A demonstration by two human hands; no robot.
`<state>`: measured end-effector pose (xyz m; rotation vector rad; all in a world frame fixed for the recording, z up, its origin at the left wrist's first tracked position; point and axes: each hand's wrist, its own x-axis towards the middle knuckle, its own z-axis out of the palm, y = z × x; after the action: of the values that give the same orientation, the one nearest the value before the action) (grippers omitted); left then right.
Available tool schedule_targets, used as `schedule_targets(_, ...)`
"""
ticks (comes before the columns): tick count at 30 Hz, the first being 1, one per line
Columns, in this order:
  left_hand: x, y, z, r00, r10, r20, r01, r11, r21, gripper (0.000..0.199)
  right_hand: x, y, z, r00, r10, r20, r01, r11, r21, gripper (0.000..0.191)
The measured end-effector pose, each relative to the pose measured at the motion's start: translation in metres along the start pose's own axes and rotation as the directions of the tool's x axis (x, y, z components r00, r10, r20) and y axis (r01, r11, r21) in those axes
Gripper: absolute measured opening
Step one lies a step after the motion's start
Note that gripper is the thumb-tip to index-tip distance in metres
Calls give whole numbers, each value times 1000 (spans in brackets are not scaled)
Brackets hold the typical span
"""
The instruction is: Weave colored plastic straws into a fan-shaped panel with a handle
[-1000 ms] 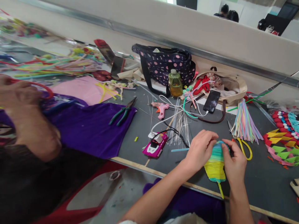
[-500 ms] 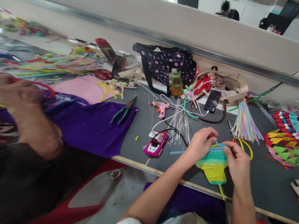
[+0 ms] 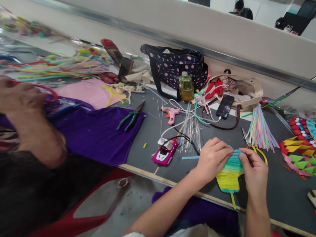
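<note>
A flat pipe-cleaner piece [image 3: 229,179], banded from blue at the top through teal to yellow, is between my hands above the table's front edge. A thin yellow stem hangs from its lower end. My left hand [image 3: 214,158] has its fingers closed together at the piece's upper left edge, covering part of it. My right hand [image 3: 254,166] pinches the upper right edge between thumb and fingers. A light blue strip [image 3: 190,158] emerges from behind my left hand; its other end is hidden. Scissors with yellow handles [image 3: 261,154] lie partly behind my right hand.
A purple car-shaped device [image 3: 165,152], a pink glue gun [image 3: 171,113], thin wires [image 3: 191,131] and pliers [image 3: 132,117] lie leftward. Behind are a bottle [image 3: 186,87], phone [image 3: 225,106] and pastel pipe cleaners [image 3: 261,130]. A co-worker's hand [image 3: 22,95] is far left.
My left hand has lowered from above the piece to its upper left edge, its fingers now closer together. The piece and my right hand have shifted slightly right.
</note>
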<state>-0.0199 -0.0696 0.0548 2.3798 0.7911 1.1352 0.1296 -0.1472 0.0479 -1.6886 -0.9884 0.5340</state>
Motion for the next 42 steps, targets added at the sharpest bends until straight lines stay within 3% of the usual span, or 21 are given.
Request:
schedule_targets(9, 2, -1, 3, 998, -44, 38, 48, 995, -93, 26, -3, -5, 2, 999, -54, 4, 54, 999, -11, 30)
schedule_targets(23, 11, -2, 0, 984, -73, 165, 104, 977, -186, 22, -4, -5, 4, 999, -22, -23, 23, 999, 25, 26)
schedule_targets(31, 11, 1, -2, 971, -166, 172, 205, 948, -243, 25, -4, -6, 3, 1000, -10, -2, 11, 999, 39, 27)
schedule_targets(37, 9, -2, 2, 936, -253, 245, 337, 846, -414, 32, -2, -7, 2, 999, 6, 34, -7, 999, 52, 27)
schedule_targets(42, 9, -5, 7, 894, -300, 333, 447, 655, -610, 28, -2, -6, 2, 998, -14, 55, 13, 1000, 23, 27)
